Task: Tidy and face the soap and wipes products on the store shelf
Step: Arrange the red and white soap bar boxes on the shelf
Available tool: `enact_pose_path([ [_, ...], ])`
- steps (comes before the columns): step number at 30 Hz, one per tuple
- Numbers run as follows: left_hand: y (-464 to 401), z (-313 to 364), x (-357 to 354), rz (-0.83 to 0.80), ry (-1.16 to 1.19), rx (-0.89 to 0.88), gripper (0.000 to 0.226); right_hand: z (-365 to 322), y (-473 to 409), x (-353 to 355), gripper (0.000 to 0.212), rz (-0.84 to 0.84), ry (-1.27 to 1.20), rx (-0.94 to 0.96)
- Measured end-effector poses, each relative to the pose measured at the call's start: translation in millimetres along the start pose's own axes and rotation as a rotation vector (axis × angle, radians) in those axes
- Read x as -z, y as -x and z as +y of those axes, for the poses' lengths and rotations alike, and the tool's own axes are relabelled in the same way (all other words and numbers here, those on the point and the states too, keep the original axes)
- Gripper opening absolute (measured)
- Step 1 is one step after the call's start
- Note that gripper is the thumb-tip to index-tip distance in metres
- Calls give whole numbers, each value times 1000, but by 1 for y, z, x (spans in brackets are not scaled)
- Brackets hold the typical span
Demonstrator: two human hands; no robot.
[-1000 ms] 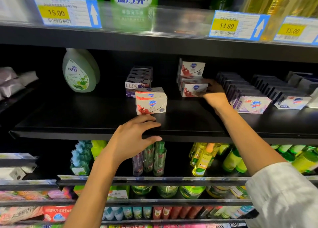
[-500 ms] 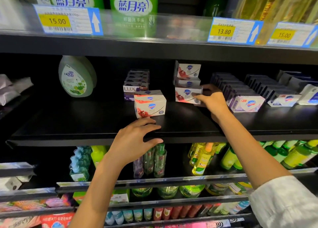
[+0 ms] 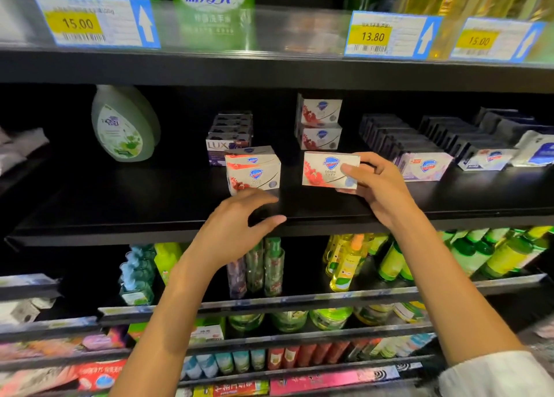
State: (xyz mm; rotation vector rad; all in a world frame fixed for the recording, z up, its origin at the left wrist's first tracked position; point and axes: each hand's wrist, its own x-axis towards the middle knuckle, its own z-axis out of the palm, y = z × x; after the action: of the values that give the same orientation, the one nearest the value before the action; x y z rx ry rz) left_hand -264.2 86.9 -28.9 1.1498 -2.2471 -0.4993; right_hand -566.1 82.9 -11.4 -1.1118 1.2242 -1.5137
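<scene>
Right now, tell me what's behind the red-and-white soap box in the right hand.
Behind the soap box gripped by the right hand stand two matching boxes, stacked one on the other farther back on the shelf. Anything behind that stack is hidden in shadow.

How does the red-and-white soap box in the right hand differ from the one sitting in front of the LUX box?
The held soap box is pinched at its right end by the right hand, front face to the camera; the front soap box stands free on the shelf, touched by neither hand. The held one shows only its face; the front one is angled, its top panel visible too. Both carry the same blue shield logo and red artwork.
</scene>
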Motion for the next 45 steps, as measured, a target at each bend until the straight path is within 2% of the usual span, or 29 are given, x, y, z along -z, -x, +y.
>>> enact_pose_path([
  [3,-19,21,-10,37,185,57,51,-1,2,2,33,-25,4,4],
  [7,-54,46,-27,83,701,226,60,-2,5,5,27,-73,-24,12],
  [10,-67,52,-37,107,1017,294,50,-3,7,5,28,-107,-12,24],
  [12,-66,51,-41,72,1104,257,41,-3,9,6,30,-135,-4,38],
  [16,-64,46,-40,37,1118,211,35,-2,11,6,33,-190,5,51],
  [24,-68,48,-36,-22,1139,236,40,-3,14,7,45,-218,41,109],
  [30,-65,45,-37,39,1144,176,36,-1,12,5,45,-284,114,129],
  [35,-63,42,-37,86,1128,139,34,-2,12,3,55,-286,79,82],
  [39,-62,43,-38,60,1097,113,37,0,11,7,39,-264,45,96],
  [45,-66,41,-36,37,1182,177,55,0,13,12,43,-290,17,142],
])
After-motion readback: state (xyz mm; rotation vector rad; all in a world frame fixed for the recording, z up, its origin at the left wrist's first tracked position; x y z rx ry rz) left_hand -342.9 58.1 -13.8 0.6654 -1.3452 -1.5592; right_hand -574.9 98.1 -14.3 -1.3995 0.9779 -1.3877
